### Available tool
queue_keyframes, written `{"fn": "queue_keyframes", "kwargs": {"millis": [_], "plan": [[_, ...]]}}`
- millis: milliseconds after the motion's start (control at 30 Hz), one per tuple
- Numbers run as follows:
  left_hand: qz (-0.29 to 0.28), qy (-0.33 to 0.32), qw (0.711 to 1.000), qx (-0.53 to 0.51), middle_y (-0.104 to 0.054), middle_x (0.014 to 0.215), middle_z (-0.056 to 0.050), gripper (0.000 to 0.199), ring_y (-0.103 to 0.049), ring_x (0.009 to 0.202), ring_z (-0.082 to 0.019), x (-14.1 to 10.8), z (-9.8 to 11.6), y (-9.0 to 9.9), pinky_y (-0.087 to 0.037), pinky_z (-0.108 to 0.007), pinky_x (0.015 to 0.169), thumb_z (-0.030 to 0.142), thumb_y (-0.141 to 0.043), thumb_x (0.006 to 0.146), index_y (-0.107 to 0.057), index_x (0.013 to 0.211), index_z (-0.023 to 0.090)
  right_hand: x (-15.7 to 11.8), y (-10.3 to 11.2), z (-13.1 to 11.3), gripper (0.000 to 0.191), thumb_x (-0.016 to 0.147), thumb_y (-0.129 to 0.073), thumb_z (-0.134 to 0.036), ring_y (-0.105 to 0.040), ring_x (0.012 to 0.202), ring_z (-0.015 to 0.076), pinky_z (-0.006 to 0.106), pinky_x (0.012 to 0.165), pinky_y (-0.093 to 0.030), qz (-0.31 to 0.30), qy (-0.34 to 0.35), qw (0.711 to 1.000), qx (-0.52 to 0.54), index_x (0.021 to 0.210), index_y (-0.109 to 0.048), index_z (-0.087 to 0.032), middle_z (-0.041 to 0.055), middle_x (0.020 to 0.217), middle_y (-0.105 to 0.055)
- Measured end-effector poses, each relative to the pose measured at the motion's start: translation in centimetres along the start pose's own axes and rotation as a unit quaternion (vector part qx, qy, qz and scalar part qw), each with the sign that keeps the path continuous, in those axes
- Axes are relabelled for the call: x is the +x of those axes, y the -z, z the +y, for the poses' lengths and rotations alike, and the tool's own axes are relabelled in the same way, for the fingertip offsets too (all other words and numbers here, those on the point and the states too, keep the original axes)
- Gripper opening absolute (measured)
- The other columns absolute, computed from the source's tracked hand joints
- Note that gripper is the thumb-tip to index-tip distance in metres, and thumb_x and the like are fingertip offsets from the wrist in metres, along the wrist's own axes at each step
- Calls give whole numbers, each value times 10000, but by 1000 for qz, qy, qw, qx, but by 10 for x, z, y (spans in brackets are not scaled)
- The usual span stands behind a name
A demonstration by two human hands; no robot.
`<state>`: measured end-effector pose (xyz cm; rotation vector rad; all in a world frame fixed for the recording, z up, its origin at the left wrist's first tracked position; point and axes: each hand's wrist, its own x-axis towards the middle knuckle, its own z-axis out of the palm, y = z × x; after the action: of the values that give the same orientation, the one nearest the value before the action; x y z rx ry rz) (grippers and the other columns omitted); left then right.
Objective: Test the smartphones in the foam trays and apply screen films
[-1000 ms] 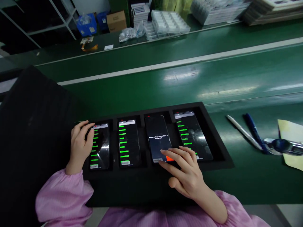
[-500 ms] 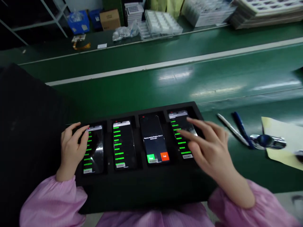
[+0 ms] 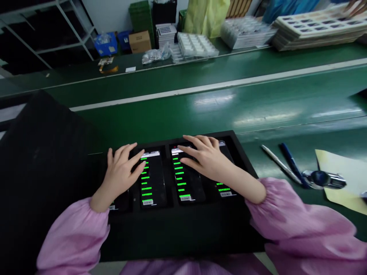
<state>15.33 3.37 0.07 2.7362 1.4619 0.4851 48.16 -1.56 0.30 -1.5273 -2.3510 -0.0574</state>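
Observation:
Several smartphones lie side by side in the slots of a black foam tray (image 3: pixel 197 208), lists of green text on their screens. My left hand (image 3: pixel 122 166) is open above the leftmost phone (image 3: pixel 123 200), mostly covering it; its fingertips reach the upper left of the second phone (image 3: pixel 155 179). Spread fingers of my right hand (image 3: pixel 208 156) hover over or touch the upper screen of the third phone (image 3: pixel 189 187); contact cannot be made out. The fourth phone (image 3: pixel 228 193) is partly hidden under my right hand and wrist.
Right of the tray lie a white pen (image 3: pixel 279 162), a blue pen (image 3: pixel 292 162), a shiny metal object (image 3: pixel 325 179) and yellowish paper (image 3: pixel 341 164). A black panel (image 3: pixel 48 164) stands at left. Plastic trays (image 3: pixel 197 44) line the back ledge. Another person's hand (image 3: pixel 355 7) is at top right.
My right hand has moved left from the fourth phone to the third, and my left hand right towards the second. The third screen went from a melody prompt with green and red buttons to a green list.

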Motion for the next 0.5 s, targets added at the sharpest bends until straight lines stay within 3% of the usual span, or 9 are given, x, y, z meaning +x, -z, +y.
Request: {"fn": "queue_keyframes", "kwargs": {"millis": [100,200,267,400,500], "plan": [[-33,-1,999,2,-584,1562,-109,363,-469,1468,-395,2,8,-5,-163,-863,1211,437,-523,1047,-734,1323,332,-1,-4,-4,407,1097,-492,-511,-518,1359,370,609,1075,-401,5,11,1000,0,1265,-768,-263,127,1580,-558],[-20,-49,998,-20,-628,1515,-61,290,-500,1451,-352,-23,5,0,-177,-785,1253,408,-540,1053,-773,1220,369,-24,7,7,400,1098,-484,-523,-549,1336,318,563,1078,-401,25,0,1000,-1,1080,-816,-301,67,1527,-613],[0,-66,997,-37,-652,1478,-40,279,-546,1413,-310,-42,-5,7,-208,-701,1276,376,-545,1056,-753,1242,387,-41,13,22,409,1109,-456,-515,-560,1318,316,559,1058,-412,55,-47,997,-23,1145,-805,-304,83,1493,-633],[59,26,998,-28,-705,1374,-65,311,-650,1265,-284,-61,-34,16,-319,-612,1237,400,-536,1061,-699,1313,321,-59,13,50,483,1109,-394,-527,-541,1328,407,627,1001,-432,53,-131,986,-85,1352,-740,-293,148,1542,-579],[67,94,993,12,-711,1345,-98,366,-656,1243,-307,-64,-54,17,-395,-596,1179,448,-511,1065,-689,1330,269,-61,10,53,548,1101,-356,-567,-573,1286,429,657,975,-432,58,-97,991,-74,1070,-840,-312,115,1460,-647]]}}
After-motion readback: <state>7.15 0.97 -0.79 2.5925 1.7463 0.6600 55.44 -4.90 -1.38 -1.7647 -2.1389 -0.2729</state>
